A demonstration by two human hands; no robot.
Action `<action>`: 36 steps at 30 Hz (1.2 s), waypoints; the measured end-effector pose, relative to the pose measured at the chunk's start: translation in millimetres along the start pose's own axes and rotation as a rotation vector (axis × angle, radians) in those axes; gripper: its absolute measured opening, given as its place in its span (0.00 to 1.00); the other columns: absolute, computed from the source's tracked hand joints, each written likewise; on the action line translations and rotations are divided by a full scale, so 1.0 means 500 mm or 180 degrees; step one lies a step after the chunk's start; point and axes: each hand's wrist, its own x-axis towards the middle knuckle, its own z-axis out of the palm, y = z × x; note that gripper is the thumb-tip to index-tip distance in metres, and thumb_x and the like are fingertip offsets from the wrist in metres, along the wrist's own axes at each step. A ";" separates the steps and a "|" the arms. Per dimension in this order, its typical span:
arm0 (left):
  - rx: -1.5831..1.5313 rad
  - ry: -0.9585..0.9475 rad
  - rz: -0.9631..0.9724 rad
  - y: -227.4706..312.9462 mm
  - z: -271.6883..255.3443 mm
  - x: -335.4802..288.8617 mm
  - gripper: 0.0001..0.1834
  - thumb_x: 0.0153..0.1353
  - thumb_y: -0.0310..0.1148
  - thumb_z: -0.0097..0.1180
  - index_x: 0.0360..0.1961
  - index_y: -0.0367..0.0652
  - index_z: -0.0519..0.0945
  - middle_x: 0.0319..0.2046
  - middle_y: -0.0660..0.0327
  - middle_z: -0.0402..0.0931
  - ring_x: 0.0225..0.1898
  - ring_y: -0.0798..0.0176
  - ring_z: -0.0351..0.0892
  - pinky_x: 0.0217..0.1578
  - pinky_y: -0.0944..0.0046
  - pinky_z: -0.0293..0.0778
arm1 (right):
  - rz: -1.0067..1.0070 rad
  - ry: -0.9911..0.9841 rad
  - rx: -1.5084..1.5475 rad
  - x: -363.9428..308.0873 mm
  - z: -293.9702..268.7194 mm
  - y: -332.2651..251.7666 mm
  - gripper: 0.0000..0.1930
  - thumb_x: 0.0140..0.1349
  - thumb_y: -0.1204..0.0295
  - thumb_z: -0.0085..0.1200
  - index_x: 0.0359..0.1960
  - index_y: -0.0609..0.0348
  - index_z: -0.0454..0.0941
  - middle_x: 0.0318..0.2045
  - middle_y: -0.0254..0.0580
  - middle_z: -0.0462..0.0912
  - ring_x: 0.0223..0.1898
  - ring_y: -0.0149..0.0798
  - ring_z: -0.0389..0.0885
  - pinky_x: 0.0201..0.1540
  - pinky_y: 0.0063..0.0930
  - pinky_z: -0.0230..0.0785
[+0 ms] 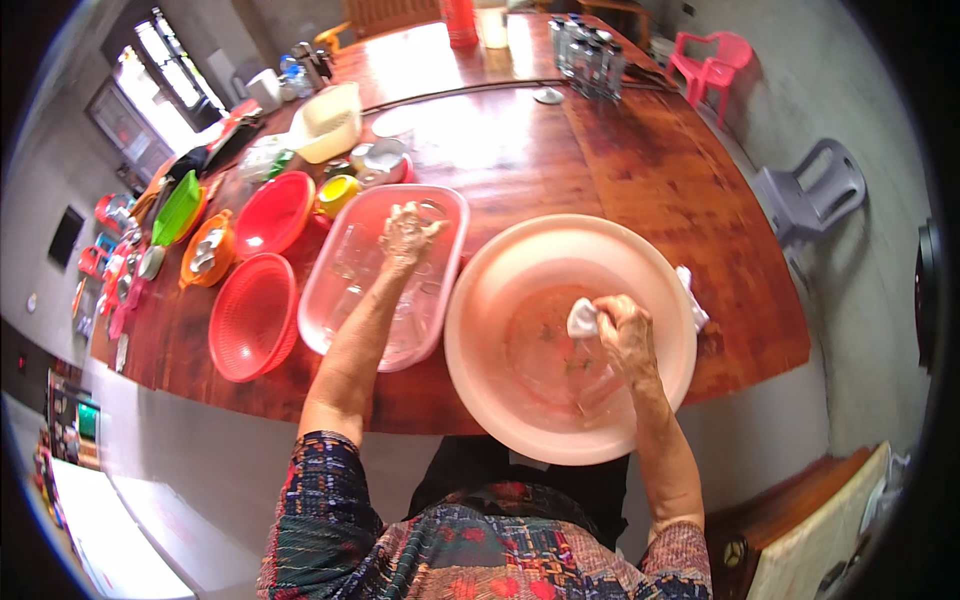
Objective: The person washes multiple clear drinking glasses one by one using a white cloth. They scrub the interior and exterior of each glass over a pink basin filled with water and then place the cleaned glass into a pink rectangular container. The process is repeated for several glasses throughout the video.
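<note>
My left hand [408,236] reaches over the far part of a pink rectangular tub [312,300], its fingers bent and apart, close to the rim of a clear glass [432,209]. Several more clear glass pieces lie in this tub, their outlines hard to make out. Pinched in my right hand [628,335] is a bunched white cloth [583,319], held above a large round peach-coloured basin [480,270]. The basin holds water with small green bits in it. A clear glass object [600,393] seems to lie low in the basin, below my right hand.
Left of the tub are a red colander [254,318], a red bowl [275,212], an orange basket [208,250] and a yellow cup [338,192]. A cream basket [328,122] stands farther back. Several glass bottles [590,62] stand far right. A white cloth [692,298] lies beside the basin.
</note>
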 end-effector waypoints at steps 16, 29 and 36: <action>0.0391 0.1831 0.1447 0.123 -0.035 -0.094 0.27 0.56 0.50 0.56 0.47 0.39 0.72 0.41 0.52 0.72 0.46 0.48 0.69 0.46 0.49 0.66 | 0.0684 0.0617 0.0098 0.015 -0.033 0.020 0.07 0.57 0.81 0.50 0.36 0.66 0.78 0.35 0.45 0.79 0.37 0.39 0.79 0.40 0.28 0.72; -0.0234 -0.1829 0.1157 0.322 0.112 -0.340 0.41 0.46 0.47 0.64 0.59 0.49 0.56 0.46 0.37 0.68 0.41 0.33 0.75 0.42 0.44 0.73 | 0.0677 0.0235 -0.0121 0.021 -0.009 0.018 0.10 0.52 0.82 0.50 0.36 0.65 0.79 0.37 0.56 0.76 0.40 0.52 0.77 0.44 0.40 0.70; -0.3070 -0.2547 -0.1287 0.284 0.101 -0.290 0.36 0.51 0.36 0.53 0.58 0.62 0.48 0.43 0.54 0.67 0.30 0.54 0.75 0.24 0.49 0.70 | 0.0224 -0.0324 -0.1584 0.087 0.084 0.148 0.07 0.53 0.78 0.50 0.31 0.65 0.78 0.36 0.59 0.76 0.41 0.55 0.76 0.45 0.43 0.70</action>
